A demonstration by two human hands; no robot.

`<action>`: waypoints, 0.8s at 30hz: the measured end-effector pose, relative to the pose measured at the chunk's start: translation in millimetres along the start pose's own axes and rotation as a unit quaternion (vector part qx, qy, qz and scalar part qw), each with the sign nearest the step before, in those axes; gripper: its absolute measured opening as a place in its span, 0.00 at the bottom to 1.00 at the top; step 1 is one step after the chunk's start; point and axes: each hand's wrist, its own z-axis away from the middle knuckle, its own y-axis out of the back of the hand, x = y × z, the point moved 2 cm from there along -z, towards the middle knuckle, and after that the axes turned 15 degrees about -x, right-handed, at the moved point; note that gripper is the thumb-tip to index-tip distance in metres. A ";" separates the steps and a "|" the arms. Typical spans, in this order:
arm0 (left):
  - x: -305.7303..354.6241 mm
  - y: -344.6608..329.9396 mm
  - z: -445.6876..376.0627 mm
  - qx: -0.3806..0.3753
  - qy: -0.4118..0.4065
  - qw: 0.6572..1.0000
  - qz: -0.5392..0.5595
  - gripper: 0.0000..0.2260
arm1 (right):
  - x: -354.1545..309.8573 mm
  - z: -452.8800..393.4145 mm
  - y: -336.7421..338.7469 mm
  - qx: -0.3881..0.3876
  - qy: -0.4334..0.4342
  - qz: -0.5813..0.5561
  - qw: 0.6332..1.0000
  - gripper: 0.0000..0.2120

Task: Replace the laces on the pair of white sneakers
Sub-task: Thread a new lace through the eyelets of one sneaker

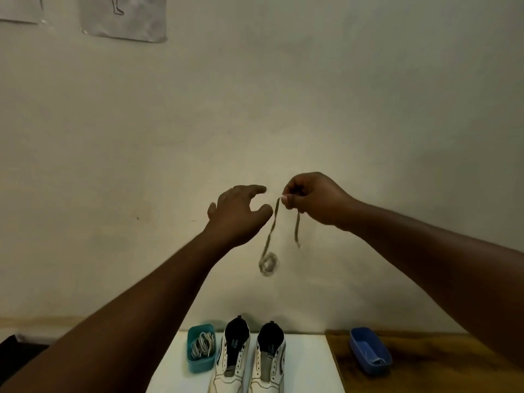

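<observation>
My right hand point(314, 198) is raised in front of the wall and pinches a pale shoelace point(270, 234). The lace hangs down in two strands and ends in a small coil at the bottom. Just left of it, my left hand point(238, 214) is open with fingers spread, and its thumb is close to the lace. Far below, two white sneakers point(249, 355) with no laces in their eyelets stand side by side on a white board point(309, 364), heels toward the wall.
A teal tub point(200, 348) holding several laces stands left of the sneakers. At the right, a blue tray point(370, 354) with a lace in it sits on the wooden table point(425, 361). Paper sheets point(124, 18) hang on the wall, top left.
</observation>
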 end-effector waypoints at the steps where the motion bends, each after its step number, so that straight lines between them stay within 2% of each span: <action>1: 1.6 0.0 -2.3 -0.023 -0.018 0.999 0.032 0.21 | -4.0 -4.9 1.6 0.002 0.007 0.004 1.000 0.03; 4: 7.6 -3.6 -4.5 -0.118 -0.045 0.972 0.196 0.12 | -13.1 -17.0 6.6 0.007 0.018 0.014 1.000 0.03; 7: 6.7 -6.3 -7.2 -0.152 -0.046 0.949 0.273 0.09 | -16.3 -23.6 17.9 0.028 0.014 0.044 0.999 0.03; 9: 2.7 -9.2 -7.5 -0.156 -0.041 0.948 0.275 0.09 | -14.0 -26.8 29.4 0.066 0.013 0.035 0.997 0.03; 11: -3.3 -14.6 -7.6 -0.171 -0.034 0.949 0.262 0.08 | -7.6 -30.3 44.0 0.138 0.011 -0.027 0.990 0.03; 16: -23.6 -24.8 -12.1 -0.201 -0.037 0.954 0.221 0.08 | 10.6 -35.0 83.0 0.317 0.017 -0.208 0.925 0.07; 22: -39.4 -28.9 -13.5 -0.170 0.005 0.970 0.174 0.09 | 33.7 -26.9 114.2 0.459 -0.006 -0.223 0.860 0.04; 24: -43.9 -27.6 -14.6 -0.150 0.007 0.970 0.191 0.11 | 40.1 -25.1 118.6 0.447 -0.015 -0.223 0.866 0.03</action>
